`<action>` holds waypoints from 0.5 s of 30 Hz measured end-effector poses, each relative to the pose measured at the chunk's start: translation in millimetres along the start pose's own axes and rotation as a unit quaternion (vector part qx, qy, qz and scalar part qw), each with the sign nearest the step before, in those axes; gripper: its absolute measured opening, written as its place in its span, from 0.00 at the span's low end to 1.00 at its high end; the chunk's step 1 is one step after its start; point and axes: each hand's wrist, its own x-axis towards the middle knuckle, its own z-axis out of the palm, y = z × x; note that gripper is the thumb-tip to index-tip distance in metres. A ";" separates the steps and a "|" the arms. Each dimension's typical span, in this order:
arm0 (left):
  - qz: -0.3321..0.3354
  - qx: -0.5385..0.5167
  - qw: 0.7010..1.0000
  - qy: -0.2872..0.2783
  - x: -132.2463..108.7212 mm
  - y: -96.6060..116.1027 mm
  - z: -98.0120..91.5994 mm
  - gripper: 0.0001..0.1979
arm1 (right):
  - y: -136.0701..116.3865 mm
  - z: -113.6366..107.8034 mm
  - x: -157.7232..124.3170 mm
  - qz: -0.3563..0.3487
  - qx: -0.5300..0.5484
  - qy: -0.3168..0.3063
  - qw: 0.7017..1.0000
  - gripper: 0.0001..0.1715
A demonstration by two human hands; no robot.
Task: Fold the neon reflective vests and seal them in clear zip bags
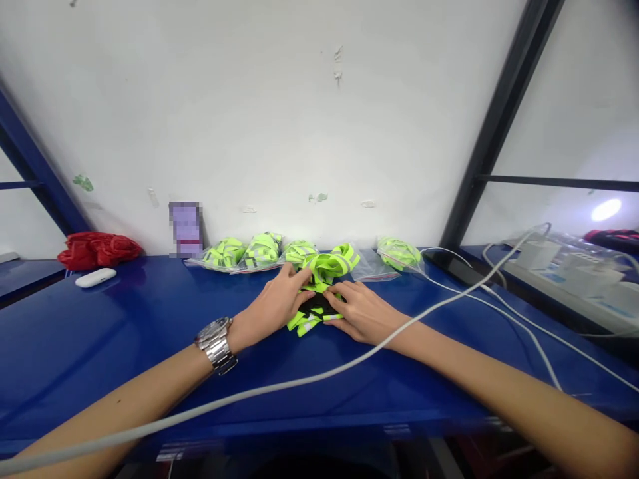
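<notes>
A neon yellow-green reflective strap bundle [327,266] with grey stripes and a black part lies on the blue table [124,332], in the middle. My left hand [274,303], with a metal watch on the wrist, rests on the bundle's left side, its fingers pressed on the straps. On the right side my right hand [362,313] holds the bundle down, fingers curled on the black part. Both hands grip the same bundle.
Several bagged neon strap bundles [259,251] line the wall, one more bag [399,254] at the right. A red cloth [97,249] and a white case [94,277] lie far left. White cables [449,299] cross the table; a charger strip [564,273] stands right.
</notes>
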 end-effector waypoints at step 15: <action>0.170 0.015 0.985 -0.018 -28.6 1.5 -14.0 0.18 | 7.7 3.2 -1.3 0.063 0.185 0.017 0.981 0.16</action>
